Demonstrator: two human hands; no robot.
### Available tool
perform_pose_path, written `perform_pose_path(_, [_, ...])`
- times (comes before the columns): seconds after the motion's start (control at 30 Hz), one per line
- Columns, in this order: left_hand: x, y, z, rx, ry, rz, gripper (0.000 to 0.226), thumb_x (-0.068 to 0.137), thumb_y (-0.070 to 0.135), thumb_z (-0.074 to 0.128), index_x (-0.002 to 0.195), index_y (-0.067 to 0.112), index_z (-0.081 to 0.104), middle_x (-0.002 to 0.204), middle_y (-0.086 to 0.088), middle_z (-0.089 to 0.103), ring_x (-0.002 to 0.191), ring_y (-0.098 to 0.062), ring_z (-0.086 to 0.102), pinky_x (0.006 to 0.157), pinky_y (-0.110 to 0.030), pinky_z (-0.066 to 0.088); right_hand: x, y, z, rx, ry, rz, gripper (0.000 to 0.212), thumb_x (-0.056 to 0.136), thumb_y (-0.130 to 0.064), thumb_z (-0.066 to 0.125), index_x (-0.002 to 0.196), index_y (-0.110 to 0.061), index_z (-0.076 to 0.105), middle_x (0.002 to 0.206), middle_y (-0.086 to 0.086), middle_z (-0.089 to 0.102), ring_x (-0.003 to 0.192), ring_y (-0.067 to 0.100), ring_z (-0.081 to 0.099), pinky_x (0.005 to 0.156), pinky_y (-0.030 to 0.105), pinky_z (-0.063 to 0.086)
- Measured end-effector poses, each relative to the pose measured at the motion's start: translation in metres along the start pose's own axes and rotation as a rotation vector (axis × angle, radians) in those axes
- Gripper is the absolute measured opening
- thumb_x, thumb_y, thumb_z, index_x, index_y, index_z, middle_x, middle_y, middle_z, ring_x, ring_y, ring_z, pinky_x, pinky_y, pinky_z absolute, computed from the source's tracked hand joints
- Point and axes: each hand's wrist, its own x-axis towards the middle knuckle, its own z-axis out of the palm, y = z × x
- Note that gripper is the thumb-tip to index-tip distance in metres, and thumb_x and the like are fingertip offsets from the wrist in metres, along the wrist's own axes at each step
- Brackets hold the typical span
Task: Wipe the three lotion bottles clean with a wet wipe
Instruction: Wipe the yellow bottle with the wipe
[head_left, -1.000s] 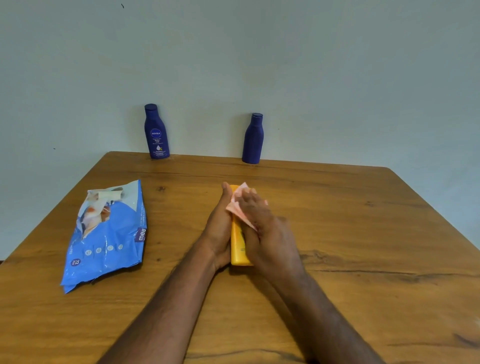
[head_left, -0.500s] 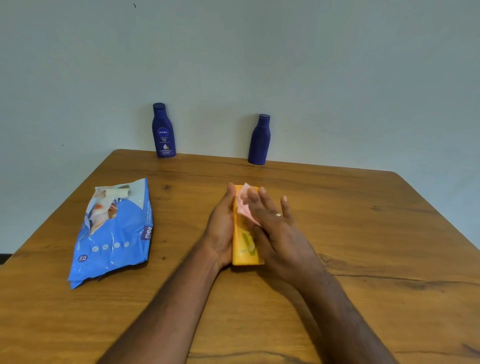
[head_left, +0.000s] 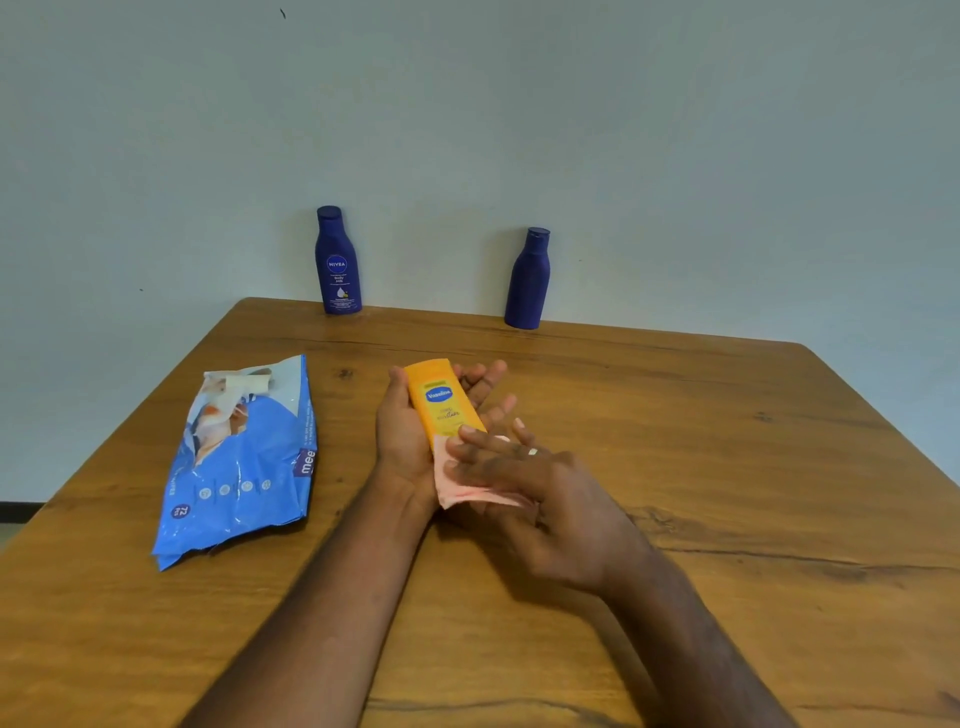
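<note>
Far left on the wooden counter (head_left: 727, 467): a blue pack of wet wipes (head_left: 239, 467), lying flat, top flap torn open, white showing inside.

At the far edge, by the wall: a dark blue bottle (head_left: 337, 262) standing up, white words on its front.

Near the middle: the left hand (head_left: 402, 441), palm up, cupped under the yellow bottle (head_left: 441, 402). Thumb curled along the bottle's left side, fingers (head_left: 480, 376) sticking out past its right side. Yellow bottle tipped back in that hand, blue label facing up, top end pointing away to the far side.

Over the near end of the yellow bottle: a pink wet wipe (head_left: 470, 486), crumpled, covering the bottom part.

Just right of that: the right hand (head_left: 540, 499), palm down on the wipe. Fingers spread and fairly straight, pressing the wipe onto the bottle, with the tips resting on the yellow side. A little blurry there, so hard to tell if any bit of wipe is pinched.

Further right at the far edge: a second dark blue bottle (head_left: 529, 280), standing up, plain side showing, well apart from the first one.
</note>
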Motion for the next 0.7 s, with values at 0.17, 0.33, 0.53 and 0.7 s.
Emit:
perform_pose_path(0.17, [0.003,-0.002,-0.002,-0.095,0.003,0.006,0.071,0.101,0.067,0.023,0.12,0.006,0.053,0.115,-0.022,0.07,0.116,-0.038,0.067,0.098,-0.06,0.049,0.002,0.009,0.007,-0.157,0.088,0.028,0.062,0.087,-0.016,0.075,0.143,-0.028,0.052,0.149,-0.018,0.044,0.144,-0.004,0.035,0.126,0.037,0.019])
perform_pose_path(0.33, [0.001,-0.004,-0.002,-0.017,-0.028,-0.001,0.057,0.102,0.054,0.041,0.118,0.0,0.056,0.127,-0.028,0.061,0.124,-0.037,0.063,0.106,-0.058,0.046,-0.001,0.009,0.006,-0.04,0.41,0.031,0.051,0.093,-0.032,0.063,0.142,-0.025,0.051,0.134,-0.009,0.062,0.114,0.001,0.064,0.091,0.024,0.057])
perform_pose_path(0.53, [-0.009,0.006,-0.004,0.454,-0.09,0.127,0.025,0.086,0.031,0.068,0.104,0.014,0.068,0.106,-0.013,0.064,0.091,-0.026,0.066,0.056,-0.034,0.051,-0.009,0.015,-0.019,0.22,0.697,0.129,0.039,0.094,-0.016,0.063,0.132,-0.008,0.061,0.114,-0.004,0.072,0.096,0.01,0.07,0.076,0.022,0.058])
perform_pose_path(0.7, [-0.021,-0.004,0.004,0.761,-0.261,-0.001,0.048,0.088,0.049,0.068,0.114,0.008,0.07,0.101,-0.016,0.072,0.074,-0.02,0.066,0.038,-0.022,0.041,-0.007,0.023,-0.019,0.347,0.81,0.307,0.031,0.097,-0.02,0.059,0.125,-0.011,0.069,0.107,-0.003,0.076,0.099,0.009,0.071,0.077,0.025,0.058])
